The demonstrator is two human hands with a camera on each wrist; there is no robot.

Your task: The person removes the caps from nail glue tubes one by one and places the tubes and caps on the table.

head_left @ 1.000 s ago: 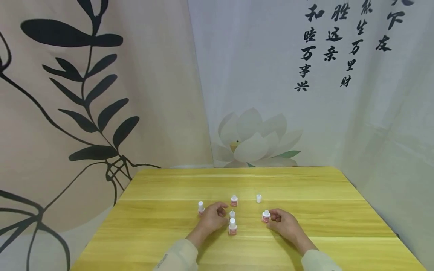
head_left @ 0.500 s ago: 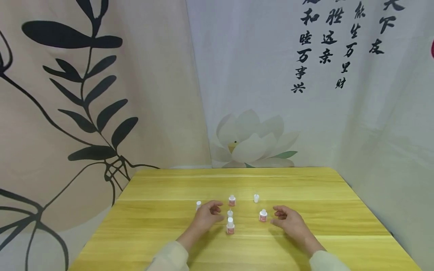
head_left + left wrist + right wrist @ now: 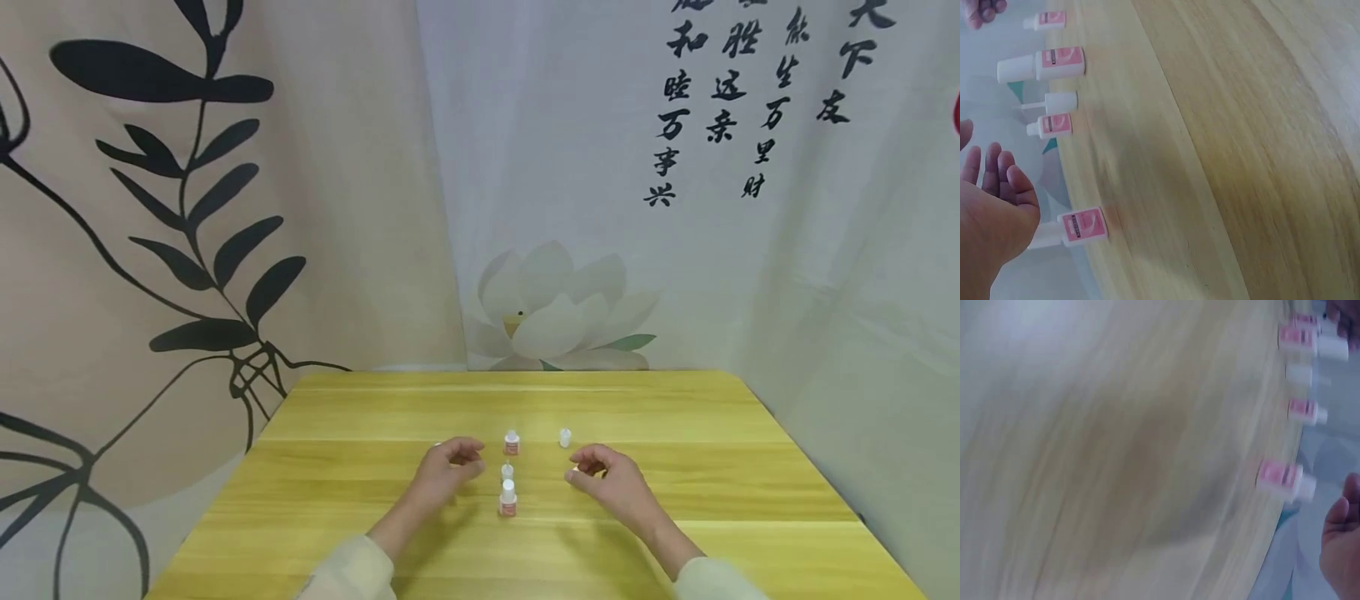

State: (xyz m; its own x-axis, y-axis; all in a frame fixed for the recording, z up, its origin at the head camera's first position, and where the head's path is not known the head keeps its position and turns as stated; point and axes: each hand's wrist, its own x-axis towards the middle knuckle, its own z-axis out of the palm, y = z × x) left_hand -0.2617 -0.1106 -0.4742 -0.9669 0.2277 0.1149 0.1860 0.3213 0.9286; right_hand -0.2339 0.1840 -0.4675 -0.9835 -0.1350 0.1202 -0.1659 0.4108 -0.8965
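We seem between grasps: our left hand (image 3: 444,470) and right hand (image 3: 611,485) are relaxed, holding nothing, and the pink-labelled bottle (image 3: 1279,477) on the table (image 3: 300,492) near the right hand would need gentle pinching.

The upper left of the frame is filled by a beige backdrop (image 3: 360,167) printed with a dark leafy plant (image 3: 243,250), while the upper right is covered by a paler grey backdrop (image 3: 540,125) marked with columns of black characters (image 3: 672,123). At the center, a pale lotus print (image 3: 558,325) is seen just above the far edge of the yellow, wood-grained surface (image 3: 675,417), by which the lower middle is occupied.
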